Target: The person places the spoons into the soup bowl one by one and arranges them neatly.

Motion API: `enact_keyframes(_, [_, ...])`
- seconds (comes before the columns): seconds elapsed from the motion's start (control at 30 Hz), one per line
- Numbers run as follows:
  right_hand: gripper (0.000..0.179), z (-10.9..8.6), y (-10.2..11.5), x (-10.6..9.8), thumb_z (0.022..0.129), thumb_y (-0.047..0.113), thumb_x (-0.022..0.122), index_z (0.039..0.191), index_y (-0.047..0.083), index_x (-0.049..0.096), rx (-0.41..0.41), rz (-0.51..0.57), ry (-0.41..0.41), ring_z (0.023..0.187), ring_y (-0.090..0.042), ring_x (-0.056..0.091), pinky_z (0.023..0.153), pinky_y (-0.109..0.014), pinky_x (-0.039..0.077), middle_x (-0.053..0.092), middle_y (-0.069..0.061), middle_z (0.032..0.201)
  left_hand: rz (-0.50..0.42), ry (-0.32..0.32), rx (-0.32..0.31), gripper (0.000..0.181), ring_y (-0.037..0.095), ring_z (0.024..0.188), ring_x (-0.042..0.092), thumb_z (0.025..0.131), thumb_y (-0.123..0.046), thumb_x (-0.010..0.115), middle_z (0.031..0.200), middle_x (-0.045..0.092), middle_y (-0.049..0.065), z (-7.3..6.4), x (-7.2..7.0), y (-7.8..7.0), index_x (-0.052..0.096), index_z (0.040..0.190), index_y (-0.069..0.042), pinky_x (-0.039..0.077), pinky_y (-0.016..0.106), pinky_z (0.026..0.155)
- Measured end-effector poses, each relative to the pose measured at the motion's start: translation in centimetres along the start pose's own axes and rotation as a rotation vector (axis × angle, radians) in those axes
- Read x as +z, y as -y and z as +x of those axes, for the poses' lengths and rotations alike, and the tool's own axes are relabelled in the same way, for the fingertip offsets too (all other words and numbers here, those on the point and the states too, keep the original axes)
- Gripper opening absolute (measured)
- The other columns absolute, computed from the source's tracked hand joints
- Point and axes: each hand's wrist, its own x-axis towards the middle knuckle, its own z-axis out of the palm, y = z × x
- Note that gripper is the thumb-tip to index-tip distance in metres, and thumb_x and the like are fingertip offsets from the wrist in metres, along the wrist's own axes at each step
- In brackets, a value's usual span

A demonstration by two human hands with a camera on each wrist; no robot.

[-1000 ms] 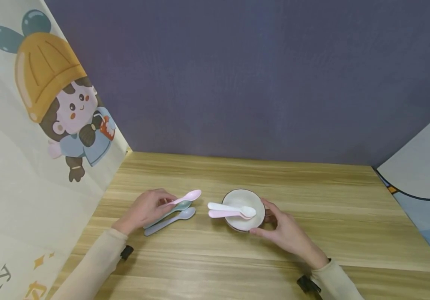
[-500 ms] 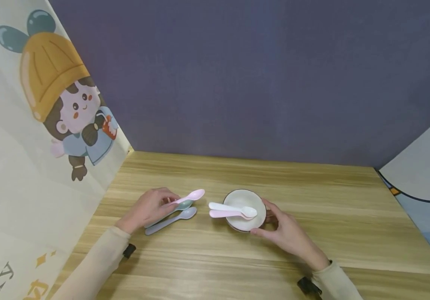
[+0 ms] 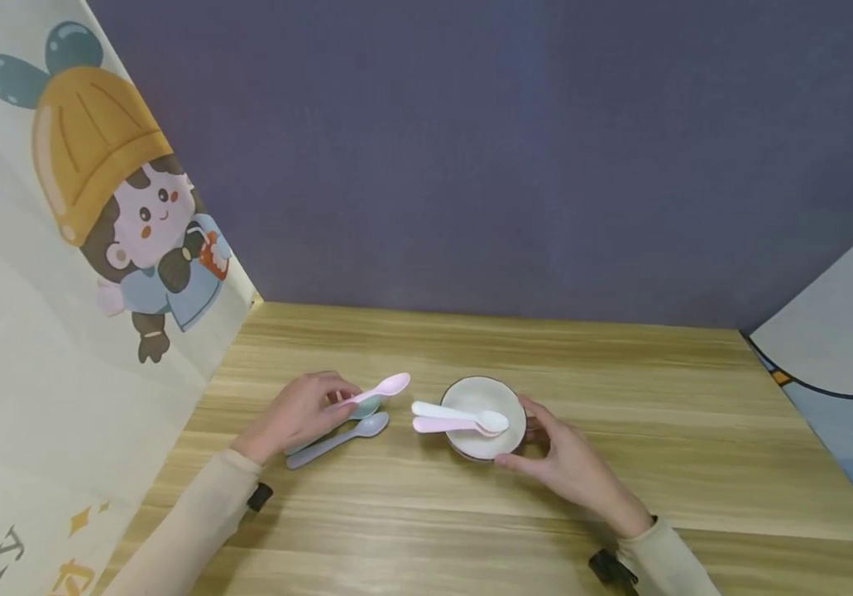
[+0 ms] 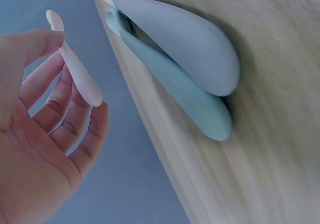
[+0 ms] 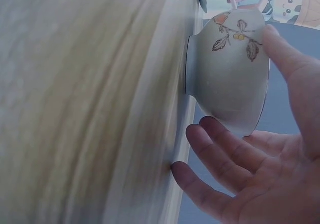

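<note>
My left hand [image 3: 299,415] pinches the handle of a pink spoon [image 3: 394,383] between thumb and fingers. In the left wrist view this spoon [image 4: 81,79] is clear of the table, its handle end by the fingertips. Below it lie a green spoon [image 3: 368,406], partly covered by the hand, and a grey-lilac spoon [image 3: 372,425]. My right hand [image 3: 573,465] holds a white bowl [image 3: 476,391] at its right side, thumb and fingers spread around it. Resting in the bowl are a white spoon [image 3: 441,410] and another pink spoon [image 3: 435,425], handles jutting left over the rim.
The bowl stands upright on a wood-grain table [image 3: 411,530]. A dark blue-grey panel [image 3: 426,165] rises behind the table's far edge. On the left is a pale wall [image 3: 16,348] with a cartoon figure; another printed panel [image 3: 836,331] borders the right.
My left hand has shifted slightly right and away from me with the pink spoon, which covers more of the green one. The right hand and bowl stay put.
</note>
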Motion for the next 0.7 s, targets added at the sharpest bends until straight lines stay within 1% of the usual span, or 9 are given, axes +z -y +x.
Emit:
enact_keyframes(0.23, [0.106,-0.1,0.0,0.0,0.077,0.056,0.092,0.16,0.008,0.046,0.002,0.018,0.003,0.104,-0.012,0.074,0.098,-0.049,0.057,0.077,0.006,0.115,-0.01,-0.014,0.014,0.017,0.004,0.082,0.063,0.096,-0.023,0.077,0.097,0.075,-0.009,0.1,0.3,-0.3,0.083,0.111,-0.019,0.051,0.024,0.07])
enact_keyframes(0.43, [0.107,0.0,0.0,0.0,0.078,0.058,0.091,0.16,0.009,0.045,-0.005,0.015,0.006,0.103,-0.01,0.074,0.097,-0.047,0.057,0.077,0.009,0.113,-0.015,-0.006,0.005,0.017,0.003,0.083,0.063,0.097,-0.024,0.076,0.097,0.074,-0.012,0.1,0.4,-0.7,0.083,0.112,-0.022,0.05,0.024,0.07])
enact_keyframes(0.7, [0.107,0.1,0.0,-0.1,0.077,0.059,0.091,0.16,0.009,0.045,-0.005,0.005,0.003,0.103,-0.01,0.074,0.095,-0.046,0.057,0.078,0.008,0.114,-0.001,-0.027,0.043,0.016,0.003,0.081,0.063,0.096,-0.024,0.078,0.095,0.074,-0.012,0.6,0.1,-1.4,0.083,0.11,-0.02,0.05,0.023,0.068])
